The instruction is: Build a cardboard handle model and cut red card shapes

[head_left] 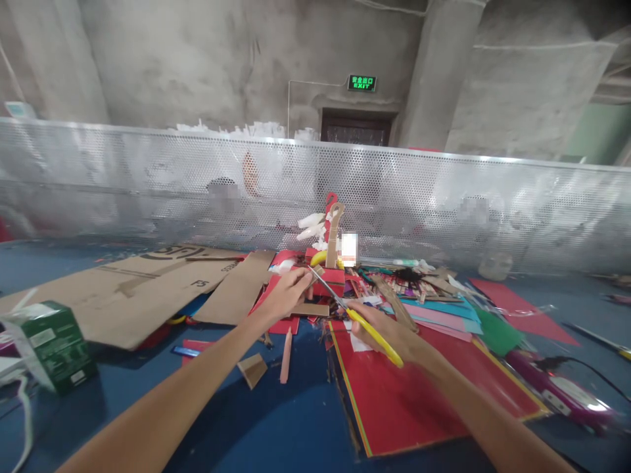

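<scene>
My right hand (389, 332) is closed round yellow-handled scissors (362, 320), whose metal blades point up and left to the cardboard piece. My left hand (288, 292) pinches a small piece of brown cardboard (317, 270) at the blade tips. Just behind stands a red and brown cardboard model (331, 259) with white rolled paper pieces on it. A flat brown cardboard strip (310, 309) lies under my left hand.
Large brown cardboard sheets (133, 289) lie at left on the blue table (276, 420). A red sheet (414, 394) lies under my right arm. Coloured paper (444, 312), a purple glue gun (557, 387), a green box (52, 345). A perforated metal screen (444, 197) closes the far side.
</scene>
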Demonstrator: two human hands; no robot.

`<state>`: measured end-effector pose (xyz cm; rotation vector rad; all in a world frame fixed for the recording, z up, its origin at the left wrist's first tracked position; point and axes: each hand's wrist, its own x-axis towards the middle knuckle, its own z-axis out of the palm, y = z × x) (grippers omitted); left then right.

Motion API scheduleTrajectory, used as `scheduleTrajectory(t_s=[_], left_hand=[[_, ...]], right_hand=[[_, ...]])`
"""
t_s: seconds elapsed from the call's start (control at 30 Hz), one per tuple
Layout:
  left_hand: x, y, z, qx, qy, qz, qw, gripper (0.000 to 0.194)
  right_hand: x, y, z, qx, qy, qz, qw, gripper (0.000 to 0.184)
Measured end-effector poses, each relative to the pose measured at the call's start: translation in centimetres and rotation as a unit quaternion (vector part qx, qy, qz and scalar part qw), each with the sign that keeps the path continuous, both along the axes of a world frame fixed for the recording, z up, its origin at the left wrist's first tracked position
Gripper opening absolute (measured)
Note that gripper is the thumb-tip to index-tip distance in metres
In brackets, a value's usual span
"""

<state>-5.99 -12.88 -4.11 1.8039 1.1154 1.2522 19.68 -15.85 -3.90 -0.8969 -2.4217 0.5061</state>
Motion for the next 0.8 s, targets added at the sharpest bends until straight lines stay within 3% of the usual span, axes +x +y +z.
scheduleTrajectory(t_s=[0.53,0.8], left_hand=[[0.4,-1.1,0.9,-0.016,-0.024,-0.002,1.0,0.034],[0.2,-0.6,0.6,0.009,0.016,-0.01,1.0,0.034]], right_hand=[[-1.2,-0.3,-0.3,-0.019,0.045,-0.018,0.999,0.039],[-1.4,0.2,-1.2,-0.028,0.033,0.024,0.999,0.042]])
